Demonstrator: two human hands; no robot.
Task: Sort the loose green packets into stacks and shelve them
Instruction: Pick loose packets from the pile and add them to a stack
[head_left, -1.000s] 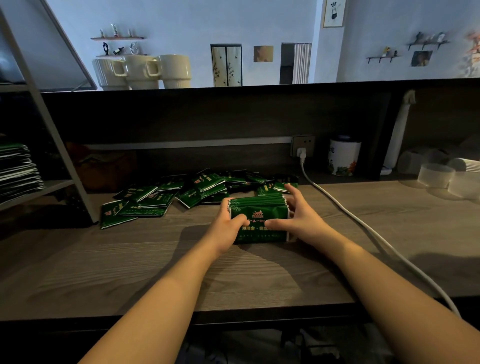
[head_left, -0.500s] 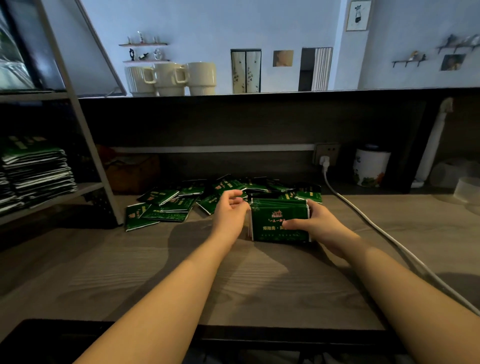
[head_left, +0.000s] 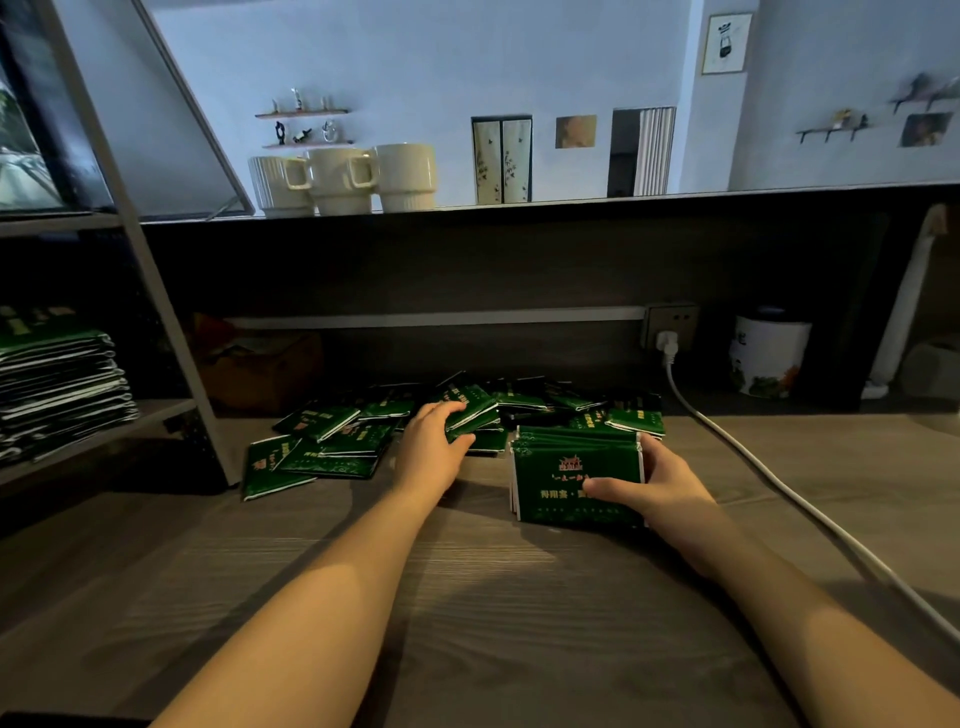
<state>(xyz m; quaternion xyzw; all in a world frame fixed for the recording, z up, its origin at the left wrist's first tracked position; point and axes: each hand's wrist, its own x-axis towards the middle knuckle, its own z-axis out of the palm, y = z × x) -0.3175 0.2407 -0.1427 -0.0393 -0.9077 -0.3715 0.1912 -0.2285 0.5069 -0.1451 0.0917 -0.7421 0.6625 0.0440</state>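
**Right hand holds the gathered stack, left hand on a loose packet**

On the grey wood-grain counter (head_left: 467, 613), the right hand (head_left: 660, 480) has its grip closed round a neat stack of glossy green foil packets (head_left: 574, 480) standing on edge, thumb across the printed front face and fingers behind the right end. Just left of it, apart from the stack, the left hand (head_left: 431, 449) reaches into the scattered pile of loose green packets (head_left: 337, 441) lying along the back of the counter; its fingers curl over one green packet with a white edge (head_left: 475, 413) at the top of the pile, thumb under its near side.

On the left, a grey metal-framed shelf (head_left: 156, 410) already carries a tall flat stack of the same green packets (head_left: 57, 384). A white power cable (head_left: 769, 478) runs from the wall socket (head_left: 670, 325) across the counter, to the right of the right hand. Three cream ribbed mugs (head_left: 343, 179) sit on the dark ledge above, and a white round canister with a leaf print (head_left: 769, 358) stands in the recess at right.
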